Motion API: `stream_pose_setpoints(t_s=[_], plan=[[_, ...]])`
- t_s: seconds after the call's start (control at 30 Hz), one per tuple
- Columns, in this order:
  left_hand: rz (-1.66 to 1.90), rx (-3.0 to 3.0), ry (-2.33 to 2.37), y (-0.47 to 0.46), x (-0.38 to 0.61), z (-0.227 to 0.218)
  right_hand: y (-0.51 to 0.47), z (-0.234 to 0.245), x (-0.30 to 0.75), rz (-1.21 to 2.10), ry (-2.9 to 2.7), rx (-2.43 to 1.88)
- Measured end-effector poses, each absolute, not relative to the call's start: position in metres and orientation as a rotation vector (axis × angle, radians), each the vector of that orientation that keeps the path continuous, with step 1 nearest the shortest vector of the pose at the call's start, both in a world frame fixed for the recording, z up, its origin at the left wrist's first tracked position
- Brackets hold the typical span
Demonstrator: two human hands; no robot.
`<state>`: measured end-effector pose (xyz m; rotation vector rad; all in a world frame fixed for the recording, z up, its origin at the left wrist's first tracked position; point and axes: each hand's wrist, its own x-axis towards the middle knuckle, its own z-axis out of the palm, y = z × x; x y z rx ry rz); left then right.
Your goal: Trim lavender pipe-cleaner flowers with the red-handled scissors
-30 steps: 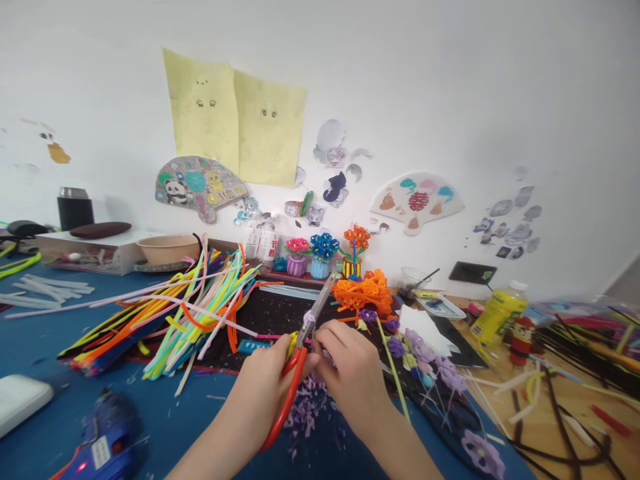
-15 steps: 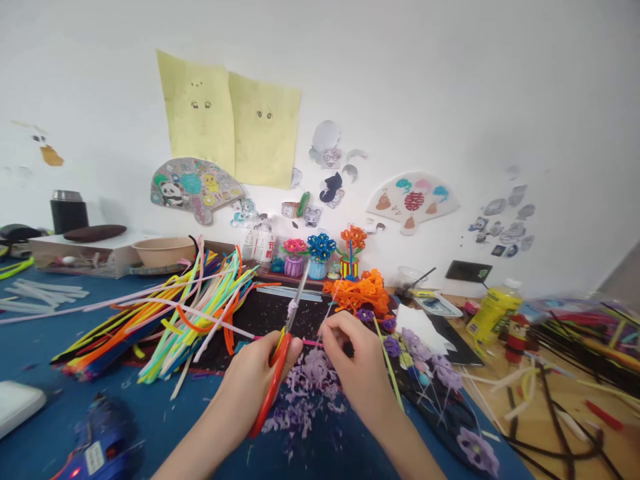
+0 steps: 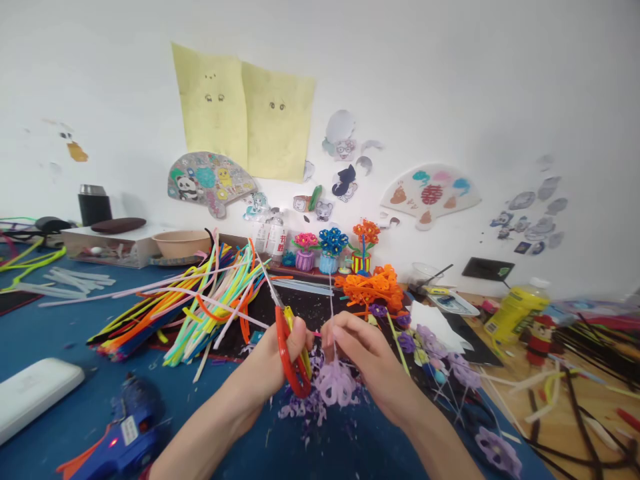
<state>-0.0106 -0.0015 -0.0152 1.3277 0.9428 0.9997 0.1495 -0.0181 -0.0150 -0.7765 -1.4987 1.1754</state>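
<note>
Red-handled scissors (image 3: pixel 286 343) are held in my left hand (image 3: pixel 273 363), closed around the handles, with the blades pointing up and to the left. My right hand (image 3: pixel 367 353) pinches the thin, pale stem of a light purple pipe-cleaner flower (image 3: pixel 336 383). That flower hangs head down between my hands, its looped petals facing the blue table, while the stem stands up above my fingers. A short bit of pink shows between the fingertips of both hands. Purple fuzz clippings (image 3: pixel 303 407) lie scattered on the table below.
A bundle of colourful pipe cleaners (image 3: pixel 200 300) lies at left, near a blue glue gun (image 3: pixel 127 433) with a red light. Orange pipe-cleaner pieces (image 3: pixel 373 290) and potted flowers (image 3: pixel 331 250) stand behind. To the right are finished purple flowers (image 3: pixel 497 450) and a yellow bottle (image 3: pixel 517 310).
The scissors have swung from pointing up-right to up-left. The purple flower now hangs clearly in view below my right hand. My view has turned slightly left.
</note>
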Motion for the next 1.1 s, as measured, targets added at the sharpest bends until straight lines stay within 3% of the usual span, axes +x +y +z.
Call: stream_pose_setpoints(t_s=[0.53,1.1], plan=[[1.226,1.167,0.743,0.003,-0.008,-0.014,-0.021,-0.014,0.15,1.407,-1.677,-0.816],[1.574,1.001,0.745,0.007,-0.016,-0.007,-0.019,-0.019,0.156,1.795,-1.314,-0.602]])
